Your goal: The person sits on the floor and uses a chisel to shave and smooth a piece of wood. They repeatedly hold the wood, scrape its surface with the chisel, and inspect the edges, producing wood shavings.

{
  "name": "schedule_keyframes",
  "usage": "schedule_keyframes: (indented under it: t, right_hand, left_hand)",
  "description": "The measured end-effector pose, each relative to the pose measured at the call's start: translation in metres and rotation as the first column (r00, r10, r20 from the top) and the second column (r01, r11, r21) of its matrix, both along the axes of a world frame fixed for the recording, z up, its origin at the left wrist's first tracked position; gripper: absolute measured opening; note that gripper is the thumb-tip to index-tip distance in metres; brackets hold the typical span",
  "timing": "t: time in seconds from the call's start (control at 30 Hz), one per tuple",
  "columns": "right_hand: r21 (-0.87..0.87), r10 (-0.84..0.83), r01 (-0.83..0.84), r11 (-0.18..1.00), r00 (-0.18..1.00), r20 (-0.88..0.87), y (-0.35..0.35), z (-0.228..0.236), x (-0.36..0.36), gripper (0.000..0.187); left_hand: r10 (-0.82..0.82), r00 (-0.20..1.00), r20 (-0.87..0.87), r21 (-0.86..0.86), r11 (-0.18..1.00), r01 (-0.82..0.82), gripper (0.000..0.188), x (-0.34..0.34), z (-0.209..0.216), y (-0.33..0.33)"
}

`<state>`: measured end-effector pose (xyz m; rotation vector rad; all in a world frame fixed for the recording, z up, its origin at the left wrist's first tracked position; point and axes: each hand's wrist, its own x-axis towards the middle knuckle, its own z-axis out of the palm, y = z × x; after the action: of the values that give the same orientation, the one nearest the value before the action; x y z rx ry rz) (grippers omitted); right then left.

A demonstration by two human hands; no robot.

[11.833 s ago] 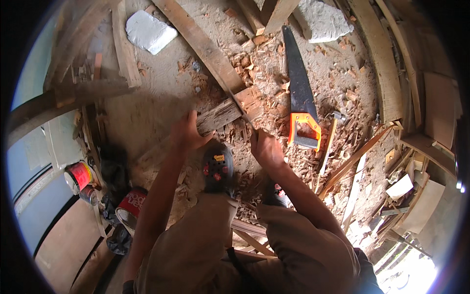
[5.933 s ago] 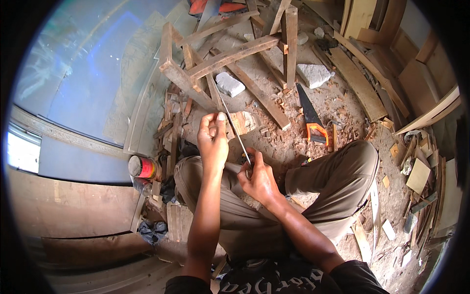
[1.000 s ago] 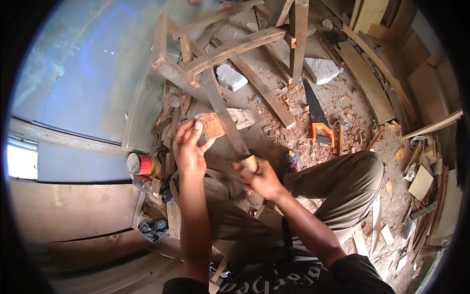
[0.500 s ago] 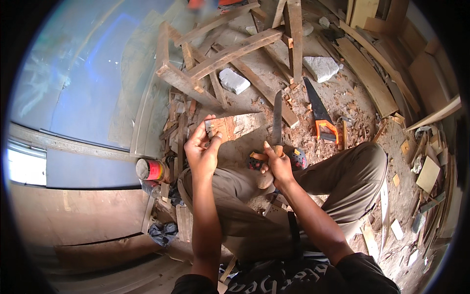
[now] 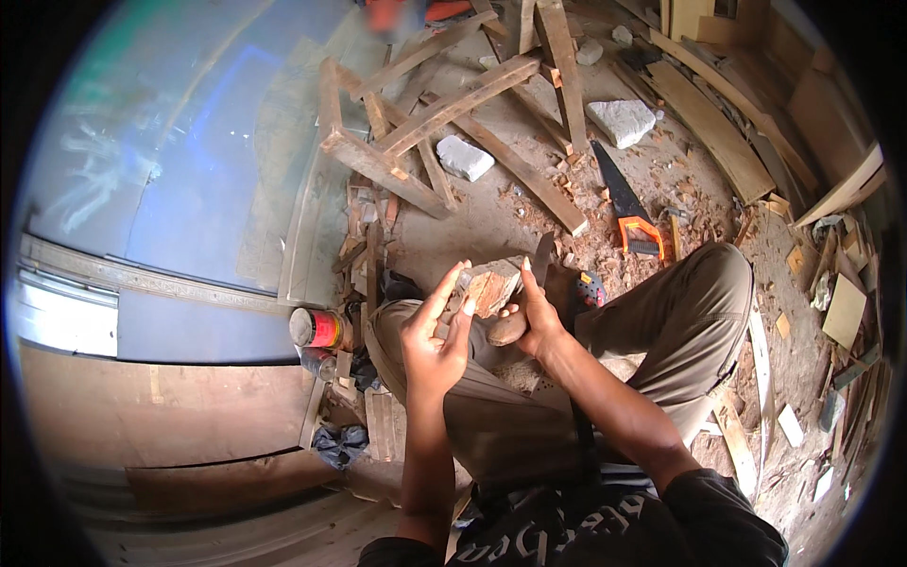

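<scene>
Head view shows me a wood block [image 5: 493,287] held up over the person's lap, its face splintered and reddish brown, its edges greyer and weathered. Its long axis runs crosswise, the right end slanting farther from the body. I see the left hand [image 5: 436,342] pinching its left end between thumb and fingers. The right hand [image 5: 545,319] closes around a knife [image 5: 544,257] by its smooth, bulbous wooden handle [image 5: 507,330], fingertips near the block's right end; I cannot tell whether they touch. The flat, dark blade points away from the body.
</scene>
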<state>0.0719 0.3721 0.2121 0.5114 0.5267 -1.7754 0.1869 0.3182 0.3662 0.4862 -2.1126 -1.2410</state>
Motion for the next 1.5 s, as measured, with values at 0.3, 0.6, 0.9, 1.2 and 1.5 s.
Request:
schedule_keyframes:
  t: [0.3,0.6,0.9,1.2,1.5]
  right_hand:
    - [-0.113,-0.047,0.053,0.992,0.997,0.059,0.0,-0.012,-0.02,0.042]
    - [-0.019,-0.106,0.107,0.994,0.994,0.033,0.004,-0.006,-0.024,0.051]
    - [0.149,-0.026,0.036,0.988,0.997,-0.071,0.007,0.013,-0.026,0.044]
    - [0.121,-0.094,0.142,0.982,0.937,-0.336,0.014,0.009,-0.03,0.039]
    - [0.18,-0.109,0.188,0.966,0.92,-0.377,0.017,-0.005,-0.044,0.039]
  left_hand:
    - [0.029,0.996,0.082,-0.421,0.907,0.008,0.059,-0.037,0.001,0.004]
    - [-0.061,0.995,0.08,-0.368,0.926,0.087,0.057,-0.046,-0.008,-0.001]
    - [0.104,0.967,-0.233,0.199,0.978,-0.057,0.027,-0.059,-0.049,-0.039]
    - [0.089,0.992,-0.094,0.502,0.864,-0.03,0.058,-0.105,-0.021,-0.113]
    - [0.162,0.984,-0.069,0.517,0.85,-0.103,0.074,-0.124,-0.012,-0.134]
